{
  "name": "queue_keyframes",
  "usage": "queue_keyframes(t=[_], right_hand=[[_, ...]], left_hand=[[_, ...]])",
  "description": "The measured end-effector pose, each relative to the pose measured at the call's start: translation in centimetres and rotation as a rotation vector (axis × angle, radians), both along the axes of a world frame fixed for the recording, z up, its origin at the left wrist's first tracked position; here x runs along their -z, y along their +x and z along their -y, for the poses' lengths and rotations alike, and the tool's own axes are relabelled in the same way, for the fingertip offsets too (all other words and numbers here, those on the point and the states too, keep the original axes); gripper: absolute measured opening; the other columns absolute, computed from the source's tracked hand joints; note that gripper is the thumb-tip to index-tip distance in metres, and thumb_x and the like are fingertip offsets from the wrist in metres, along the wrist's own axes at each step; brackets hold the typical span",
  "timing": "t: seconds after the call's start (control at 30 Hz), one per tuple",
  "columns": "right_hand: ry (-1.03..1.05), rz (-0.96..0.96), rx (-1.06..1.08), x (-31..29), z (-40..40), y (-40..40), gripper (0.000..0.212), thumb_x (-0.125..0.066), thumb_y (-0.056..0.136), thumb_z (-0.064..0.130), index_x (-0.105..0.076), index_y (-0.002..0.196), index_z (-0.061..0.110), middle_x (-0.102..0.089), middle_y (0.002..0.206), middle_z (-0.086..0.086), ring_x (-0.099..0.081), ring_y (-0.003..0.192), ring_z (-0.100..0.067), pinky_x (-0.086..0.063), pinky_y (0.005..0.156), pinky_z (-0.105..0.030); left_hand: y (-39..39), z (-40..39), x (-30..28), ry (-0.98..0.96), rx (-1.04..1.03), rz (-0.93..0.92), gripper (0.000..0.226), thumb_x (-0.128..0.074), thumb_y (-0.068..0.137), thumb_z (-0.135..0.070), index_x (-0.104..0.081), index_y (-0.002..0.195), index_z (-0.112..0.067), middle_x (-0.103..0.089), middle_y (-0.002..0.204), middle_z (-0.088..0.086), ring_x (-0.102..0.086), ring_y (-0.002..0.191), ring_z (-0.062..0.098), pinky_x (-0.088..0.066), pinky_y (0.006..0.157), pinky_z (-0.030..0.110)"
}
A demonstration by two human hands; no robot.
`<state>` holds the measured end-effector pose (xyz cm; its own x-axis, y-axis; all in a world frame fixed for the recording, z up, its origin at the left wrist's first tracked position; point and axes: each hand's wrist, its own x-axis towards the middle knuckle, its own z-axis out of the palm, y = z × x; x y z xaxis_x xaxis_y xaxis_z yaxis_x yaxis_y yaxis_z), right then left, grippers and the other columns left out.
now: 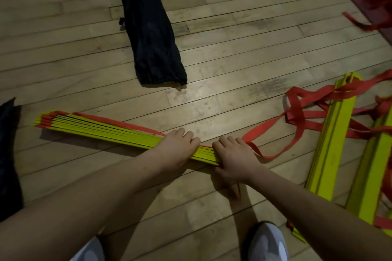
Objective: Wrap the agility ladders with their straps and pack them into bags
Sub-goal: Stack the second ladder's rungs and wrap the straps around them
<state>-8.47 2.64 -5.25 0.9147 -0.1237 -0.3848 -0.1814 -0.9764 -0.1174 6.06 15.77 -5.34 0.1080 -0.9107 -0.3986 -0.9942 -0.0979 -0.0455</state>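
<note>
Ladder: stacked yellow plastic agility-ladder rungs (101, 131) with red webbing, lying flat on the wooden plank floor (233, 48) before us.
Left hand (177, 147): our fingers curl over the stack near its right end, gripping it.
Right hand (234, 158): clamps the same stack's right end, thumb tucked beneath.
Strap: a loose red webbing strap (273, 125) trails rightward from our right hand.
Bag: a long black fabric bag (148, 27) lies beyond the stack, apart from it.
Nearby: more yellow rungs tangled with red webbing (331, 144) on the right; grey shoes (267, 241) below.
</note>
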Motion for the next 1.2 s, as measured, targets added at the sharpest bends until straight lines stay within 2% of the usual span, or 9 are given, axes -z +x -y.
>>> queue_keyframes(t=[0.3,0.43,0.5,0.63,0.77,0.93,1.07,1.13,1.2], right_hand=[[-0.108,0.108,0.073,-1.3,0.6,0.7,0.055,-0.062,0.078,0.046,-0.047,0.122,0.018,-0.059,0.108,-0.008,-0.058,0.099,-0.031,-0.039,0.084,-0.04],[-0.156,0.19,0.057,-2.6,0.8,1.9,0.056,-0.079,0.061,0.043,-0.056,0.105,0.015,-0.062,0.083,-0.008,-0.062,0.073,-0.03,-0.045,0.065,-0.039],[-0.171,0.278,0.081,-2.6,0.9,2.1,0.062,-0.085,0.052,0.043,-0.053,0.099,0.017,-0.06,0.074,-0.006,-0.06,0.063,-0.027,-0.047,0.057,-0.038],[-0.205,0.408,0.07,-2.5,1.2,1.9,0.068,-0.086,0.05,0.039,-0.044,0.1,0.019,-0.06,0.075,-0.005,-0.059,0.064,-0.026,-0.046,0.059,-0.035],[-0.246,0.48,0.061,-2.4,1.8,1.4,0.07,-0.088,0.049,0.037,-0.045,0.1,0.018,-0.062,0.078,-0.007,-0.06,0.066,-0.028,-0.046,0.062,-0.037],[-0.278,0.489,0.143,-2.7,2.2,1.6,0.068,-0.089,0.047,0.037,-0.058,0.104,0.017,-0.063,0.086,-0.007,-0.062,0.074,-0.028,-0.048,0.068,-0.042],[-0.24,0.436,0.16,-2.8,2.7,2.3,0.064,-0.08,0.062,0.049,-0.058,0.113,0.016,-0.063,0.101,-0.005,-0.062,0.092,-0.027,-0.045,0.084,-0.045],[-0.192,0.392,0.153,-3.0,2.9,2.7,0.07,-0.057,0.073,0.071,-0.057,0.117,0.017,-0.063,0.107,-0.004,-0.06,0.1,-0.026,-0.042,0.091,-0.045],[-0.127,0.377,0.207,-3.4,3.2,3.1,0.075,-0.03,0.081,0.077,-0.056,0.118,0.017,-0.062,0.11,-0.003,-0.057,0.103,-0.024,-0.037,0.096,-0.045]], left_hand=[[2.3,0.9,-2.8,0.052,0.029,-0.052,0.045,-0.053,0.091,-0.017,-0.031,0.13,-0.015,-0.041,0.124,0.013,-0.056,0.1,0.03,-0.047,0.076,0.039],[3.1,1.2,-3.9,-0.047,0.04,0.027,0.063,-0.057,0.088,-0.028,-0.025,0.141,-0.015,-0.056,0.117,0.007,-0.056,0.104,0.026,-0.047,0.077,0.035],[3.4,1.4,-4.4,-0.082,0.062,0.06,0.06,-0.057,0.089,-0.031,-0.027,0.138,-0.015,-0.058,0.115,0.007,-0.057,0.102,0.025,-0.048,0.077,0.034],[3.5,1.2,-5.2,-0.135,-0.026,-0.071,0.046,-0.06,0.086,-0.035,-0.04,0.124,-0.017,-0.055,0.113,0.004,-0.053,0.098,0.02,-0.044,0.077,0.028],[4.1,1.5,-5.3,-0.054,-0.188,-0.325,0.052,-0.063,0.084,-0.038,-0.036,0.126,-0.022,-0.058,0.107,0.002,-0.057,0.09,0.019,-0.047,0.068,0.031],[2.9,2.0,-4.5,-0.116,-0.14,-0.174,0.056,-0.057,0.088,-0.039,-0.03,0.134,-0.021,-0.058,0.112,0.003,-0.058,0.096,0.022,-0.048,0.074,0.033],[2.6,2.1,-3.9,-0.163,-0.165,-0.068,0.053,-0.055,0.09,-0.037,-0.031,0.134,-0.017,-0.054,0.113,0.007,-0.057,0.098,0.025,-0.038,0.071,0.031],[2.6,1.9,-3.5,-0.154,-0.184,-0.036,0.052,-0.055,0.09,-0.036,-0.032,0.132,-0.015,-0.053,0.113,0.008,-0.057,0.098,0.027,-0.037,0.069,0.032],[2.7,2.0,-3.2,-0.132,-0.211,-0.016,0.052,-0.055,0.088,-0.032,-0.032,0.132,-0.014,-0.052,0.116,0.009,-0.055,0.101,0.028,-0.039,0.073,0.034]])
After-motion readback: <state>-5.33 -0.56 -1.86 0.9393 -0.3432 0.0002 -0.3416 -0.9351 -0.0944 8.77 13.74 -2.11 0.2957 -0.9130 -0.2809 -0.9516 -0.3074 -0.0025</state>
